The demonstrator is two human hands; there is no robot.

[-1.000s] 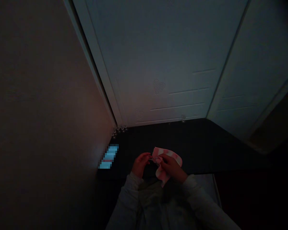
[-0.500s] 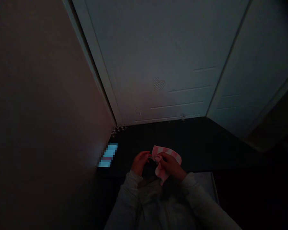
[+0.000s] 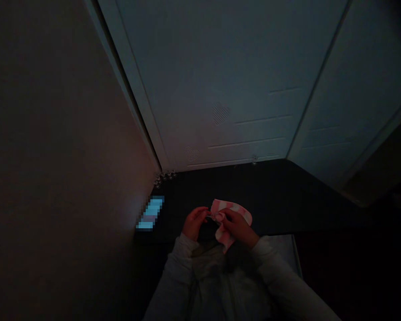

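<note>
Dim light; on my head feed a pale panel [image 3: 234, 67] takes up most of the background, ribbed hearts [image 3: 221, 113] and straight grooves marked low on it. Left of it, a darker, brownish side wall [image 3: 53, 156]. Below both I have a black worktop [image 3: 280, 196], its far edge along the panel's foot. Two light sleeves [image 3: 169, 285] reach up from the bottom of view. Between the hands, above the near part of the worktop, I find a pink-and-white cloth [image 3: 223, 236], one part spread beyond the right knuckles, another hanging toward the body. Right hand [image 3: 239, 227]: grip closed, cloth pinched between thumb and fingers at its gathered middle. Left hand [image 3: 194, 222]: fingers bent, tips at the cloth's left side; too dark for me to tell whether that grip is closed. A bright, pixelated rectangle [image 3: 150, 214] lies at the worktop's left end. Beyond it, in the far left corner, a cluster of small shiny pieces [image 3: 165, 175]; one similar piece [image 3: 254, 160] stands apart by the panel, farther right.
</note>
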